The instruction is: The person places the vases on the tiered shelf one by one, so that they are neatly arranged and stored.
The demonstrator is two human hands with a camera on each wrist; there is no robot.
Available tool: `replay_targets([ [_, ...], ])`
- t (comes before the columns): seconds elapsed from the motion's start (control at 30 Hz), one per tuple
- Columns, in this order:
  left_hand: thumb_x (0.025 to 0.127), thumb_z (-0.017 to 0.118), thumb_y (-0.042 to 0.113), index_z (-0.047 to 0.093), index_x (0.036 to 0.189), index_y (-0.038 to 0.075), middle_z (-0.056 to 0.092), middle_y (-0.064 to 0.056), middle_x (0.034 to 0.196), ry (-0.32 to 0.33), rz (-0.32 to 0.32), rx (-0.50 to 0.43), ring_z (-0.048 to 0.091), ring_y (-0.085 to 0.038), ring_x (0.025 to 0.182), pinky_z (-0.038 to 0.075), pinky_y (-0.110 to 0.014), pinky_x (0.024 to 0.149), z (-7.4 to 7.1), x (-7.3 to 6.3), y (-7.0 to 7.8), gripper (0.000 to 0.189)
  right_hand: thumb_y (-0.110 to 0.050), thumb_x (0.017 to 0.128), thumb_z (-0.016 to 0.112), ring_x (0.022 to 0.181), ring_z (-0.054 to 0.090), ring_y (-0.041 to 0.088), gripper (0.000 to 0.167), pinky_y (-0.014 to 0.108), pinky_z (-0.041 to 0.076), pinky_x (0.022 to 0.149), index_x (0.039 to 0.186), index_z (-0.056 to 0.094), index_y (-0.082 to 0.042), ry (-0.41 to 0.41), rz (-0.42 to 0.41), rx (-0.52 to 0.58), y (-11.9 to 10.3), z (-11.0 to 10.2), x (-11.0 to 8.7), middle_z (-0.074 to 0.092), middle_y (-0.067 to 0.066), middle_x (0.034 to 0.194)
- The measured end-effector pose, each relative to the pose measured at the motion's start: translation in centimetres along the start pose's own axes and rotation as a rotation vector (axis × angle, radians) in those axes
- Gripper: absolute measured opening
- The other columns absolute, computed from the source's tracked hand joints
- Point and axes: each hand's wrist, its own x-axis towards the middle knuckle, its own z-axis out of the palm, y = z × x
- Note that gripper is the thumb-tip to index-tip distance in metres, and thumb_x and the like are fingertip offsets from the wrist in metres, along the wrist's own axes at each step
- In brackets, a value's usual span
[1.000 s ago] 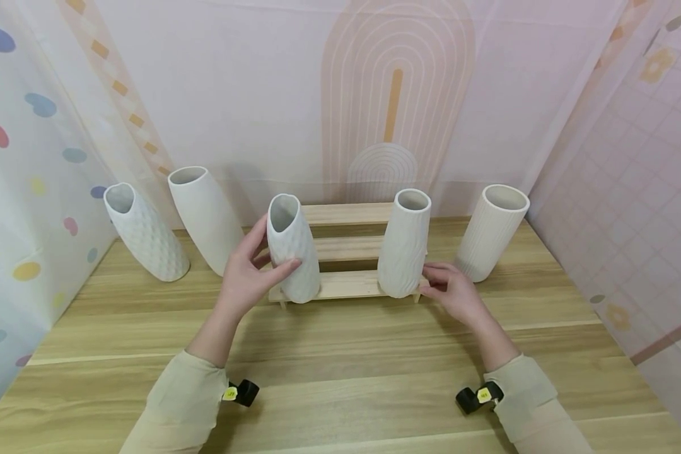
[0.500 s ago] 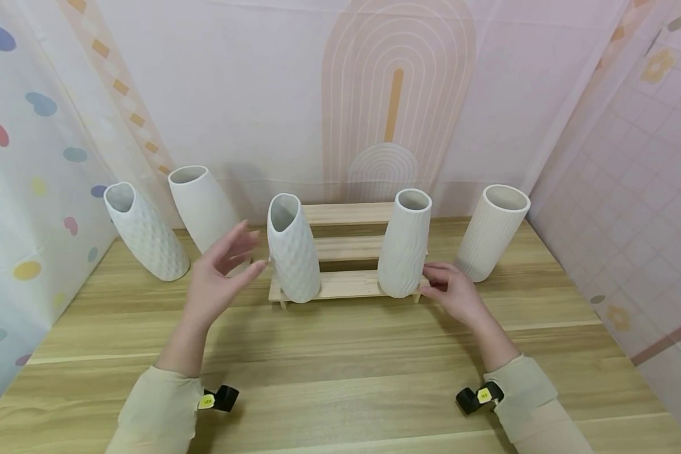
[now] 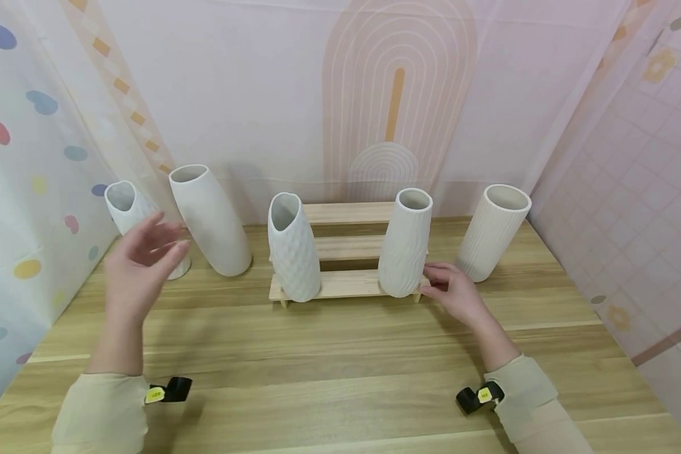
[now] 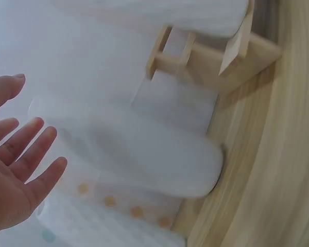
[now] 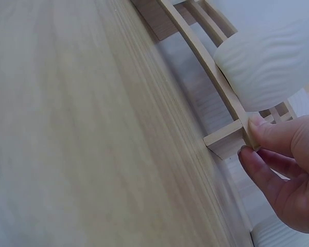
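My left hand is raised over the table's left side with fingers spread and nothing in them. In the head view it overlaps the leftmost dimpled white vase. A taller smooth white vase stands just right of that hand. At centre, a three-tier wooden stand bears two vases on its lowest tier: a dimpled one on the left end and a wavy-textured one on the right. My right hand pinches the right end of that lowest tier between thumb and fingers.
A ribbed cream vase stands on the wooden table beyond my right hand. Patterned cloth hangs behind the table and along both sides. The upper tiers of the stand rise toward the back.
My left hand has let go of the dimpled vase on the stand and moved left past the smooth vase to the leftmost one. My right hand has stayed at the stand's end.
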Motion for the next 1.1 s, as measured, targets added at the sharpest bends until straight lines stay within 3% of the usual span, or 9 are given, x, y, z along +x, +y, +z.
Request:
replay_targets([
  [0.17,0.081,0.074,-0.01,0.063,0.132,0.009,0.073,0.004,0.104,0.081,-0.074,0.043,0.068,-0.006,0.094,0.05,-0.011,0.08,-2.5,1.3,0.1,0.056,0.0,0.088,0.073,0.103,0.062,0.035,0.041,0.039,0.053,0.087,0.125,0.062,0.01,-0.003,0.001,-0.003,-0.1,0.0,0.0,0.057,0.025,0.129],
  [0.37,0.079,0.074,-0.012,0.063,0.132,0.009,0.072,0.004,0.102,0.129,-0.099,0.031,0.068,-0.005,0.092,0.049,-0.009,0.077,-4.7,2.4,0.1,0.058,0.0,0.087,0.073,0.104,0.062,0.036,0.041,0.037,0.053,0.087,0.125,0.062,0.011,0.001,-0.014,0.005,-0.1,-0.1,0.0,0.058,0.025,0.127],
  [0.5,0.08,0.076,-0.007,0.058,0.139,0.013,0.069,0.009,0.107,0.145,-0.146,0.123,0.064,-0.003,0.096,0.048,-0.007,0.076,-6.0,3.3,0.3,0.065,0.001,0.087,0.073,0.104,0.062,0.036,0.04,0.041,0.053,0.088,0.125,0.062,0.011,0.001,-0.012,0.014,-0.2,-0.1,0.0,0.058,0.025,0.127],
  [0.73,0.088,0.075,0.012,0.04,0.152,0.023,0.055,0.015,0.13,0.124,-0.254,0.353,0.051,-0.001,0.119,0.041,-0.005,0.089,-8.0,4.9,0.5,0.075,0.0,0.088,0.073,0.104,0.062,0.036,0.04,0.043,0.054,0.087,0.124,0.062,0.012,-0.002,-0.017,0.009,-0.2,-0.1,0.0,0.058,0.026,0.126],
  [0.93,0.091,0.072,0.019,0.024,0.158,0.029,0.039,0.01,0.152,0.057,-0.322,0.396,0.037,-0.002,0.135,0.023,-0.009,0.107,-9.2,6.1,-0.6,0.083,0.0,0.088,0.073,0.104,0.062,0.037,0.039,0.044,0.054,0.087,0.124,0.062,0.013,-0.002,-0.019,0.003,-0.2,-0.1,0.0,0.057,0.026,0.126],
  [1.1,0.093,0.071,0.016,0.016,0.159,0.032,0.028,0.009,0.159,-0.009,-0.336,0.339,0.028,-0.004,0.141,0.018,-0.009,0.109,-9.8,6.7,-1.7,0.087,0.0,0.088,0.072,0.104,0.061,0.037,0.04,0.046,0.053,0.087,0.124,0.061,0.013,-0.001,-0.011,0.01,-0.2,-0.1,-0.1,0.057,0.026,0.127],
])
